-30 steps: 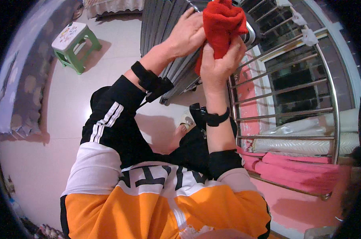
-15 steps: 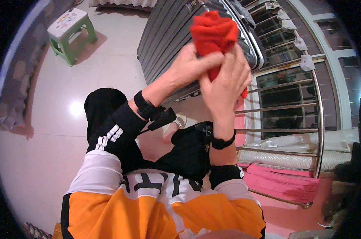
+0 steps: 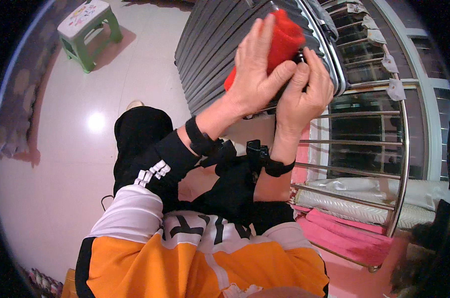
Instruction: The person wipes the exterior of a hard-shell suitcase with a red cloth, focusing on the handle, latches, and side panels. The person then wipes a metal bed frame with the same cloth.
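Note:
A bright red cloth lies against the ridged top of a large dark grey suitcase. My left hand presses on the cloth with its fingers stretched out, and a red bit of it shows past the wrist side of the palm. My right hand is at the suitcase's right part, beside the cloth, its fingers and thumb curled together around a small dark piece with a shiny spot. That piece is mostly hidden by the fingers, so its kind does not show. Black straps are around both my wrists.
A green stool with a white top stands on the tiled floor at the far left. To the right runs a metal rack with horizontal bars. Pink folded cloth and white padded rolls lie on its lower part. A patterned curtain hangs at the left edge.
Both hands were together around the bunched red cloth, held up over the suitcase. Now the cloth is spread under my left palm, and my right hand has moved right, off the cloth.

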Demonstrator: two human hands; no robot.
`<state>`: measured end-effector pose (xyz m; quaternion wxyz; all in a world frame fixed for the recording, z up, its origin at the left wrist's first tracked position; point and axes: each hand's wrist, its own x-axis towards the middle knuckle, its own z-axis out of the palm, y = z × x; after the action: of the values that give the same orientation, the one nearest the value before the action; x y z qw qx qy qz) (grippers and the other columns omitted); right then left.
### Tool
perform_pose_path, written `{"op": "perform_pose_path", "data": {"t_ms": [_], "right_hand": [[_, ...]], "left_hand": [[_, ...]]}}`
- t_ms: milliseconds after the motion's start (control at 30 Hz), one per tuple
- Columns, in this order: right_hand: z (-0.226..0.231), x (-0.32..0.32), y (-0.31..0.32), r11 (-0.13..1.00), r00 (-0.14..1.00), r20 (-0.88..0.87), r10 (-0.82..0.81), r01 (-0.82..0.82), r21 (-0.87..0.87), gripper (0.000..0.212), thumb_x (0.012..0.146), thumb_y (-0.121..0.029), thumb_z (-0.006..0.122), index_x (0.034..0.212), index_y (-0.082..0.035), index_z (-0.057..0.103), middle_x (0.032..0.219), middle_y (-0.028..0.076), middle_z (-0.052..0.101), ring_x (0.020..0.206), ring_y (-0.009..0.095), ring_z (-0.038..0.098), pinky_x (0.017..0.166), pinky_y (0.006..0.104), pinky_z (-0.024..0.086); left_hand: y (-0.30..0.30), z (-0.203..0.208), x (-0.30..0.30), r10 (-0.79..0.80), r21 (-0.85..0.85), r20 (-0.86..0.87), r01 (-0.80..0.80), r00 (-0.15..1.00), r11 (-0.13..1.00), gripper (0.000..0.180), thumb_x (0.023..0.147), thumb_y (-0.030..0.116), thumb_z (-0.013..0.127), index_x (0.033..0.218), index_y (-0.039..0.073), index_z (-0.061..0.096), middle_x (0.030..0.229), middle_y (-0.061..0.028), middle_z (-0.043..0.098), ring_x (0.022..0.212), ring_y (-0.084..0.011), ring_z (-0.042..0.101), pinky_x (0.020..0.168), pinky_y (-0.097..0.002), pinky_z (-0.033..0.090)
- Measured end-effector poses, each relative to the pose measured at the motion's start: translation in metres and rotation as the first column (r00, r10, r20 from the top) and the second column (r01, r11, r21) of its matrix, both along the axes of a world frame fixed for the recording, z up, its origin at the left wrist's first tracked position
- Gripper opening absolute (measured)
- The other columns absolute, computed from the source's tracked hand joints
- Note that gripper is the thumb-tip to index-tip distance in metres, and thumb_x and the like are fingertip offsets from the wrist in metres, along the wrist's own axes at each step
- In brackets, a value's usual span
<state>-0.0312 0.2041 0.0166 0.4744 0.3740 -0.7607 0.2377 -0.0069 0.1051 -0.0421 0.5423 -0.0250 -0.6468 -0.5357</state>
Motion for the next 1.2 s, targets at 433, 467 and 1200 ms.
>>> {"op": "perform_pose_path", "data": {"t_ms": [433, 467, 1200], "right_hand": [[-0.005, -0.017, 0.018, 0.995, 1.000, 0.014, 0.011, -0.010, -0.101, 0.023, 0.098, -0.015, 0.062, 0.113, -0.007, 0.077, 0.114, 0.009, 0.076, 0.106, 0.027, 0.068, 0.097, 0.0396, 0.046], [-0.006, -0.019, 0.017, 0.994, 1.000, 0.000, 0.019, -0.018, -0.109, 0.023, 0.097, -0.015, 0.062, 0.112, -0.007, 0.077, 0.113, 0.008, 0.076, 0.106, 0.027, 0.068, 0.097, 0.0396, 0.046], [-0.011, -0.006, 0.003, 0.989, 0.998, -0.032, 0.058, -0.062, -0.138, 0.014, 0.091, -0.021, 0.066, 0.096, -0.015, 0.078, 0.109, 0.003, 0.073, 0.107, 0.025, 0.066, 0.099, 0.0412, 0.043]], "left_hand": [[-0.007, -0.136, -0.048, -0.070, 0.466, 0.242, -0.053, 0.968, 0.883, 0.054, 0.106, 0.020, 0.044, 0.158, 0.008, 0.038, 0.139, -0.0158, 0.061, 0.112, -0.0329, 0.059, 0.100, -0.0435, 0.046], [-0.008, -0.146, -0.048, -0.170, 0.630, 0.244, -0.023, 0.955, 0.776, 0.054, 0.107, 0.020, 0.044, 0.159, 0.009, 0.037, 0.137, -0.0138, 0.061, 0.110, -0.0303, 0.059, 0.098, -0.0427, 0.048], [-0.025, -0.065, -0.016, -0.150, 0.315, 0.264, 0.062, 0.953, 0.947, 0.074, 0.101, 0.013, 0.060, 0.165, 0.011, 0.024, 0.137, -0.0178, 0.046, 0.131, -0.0316, 0.047, 0.115, -0.0407, 0.037]]}}
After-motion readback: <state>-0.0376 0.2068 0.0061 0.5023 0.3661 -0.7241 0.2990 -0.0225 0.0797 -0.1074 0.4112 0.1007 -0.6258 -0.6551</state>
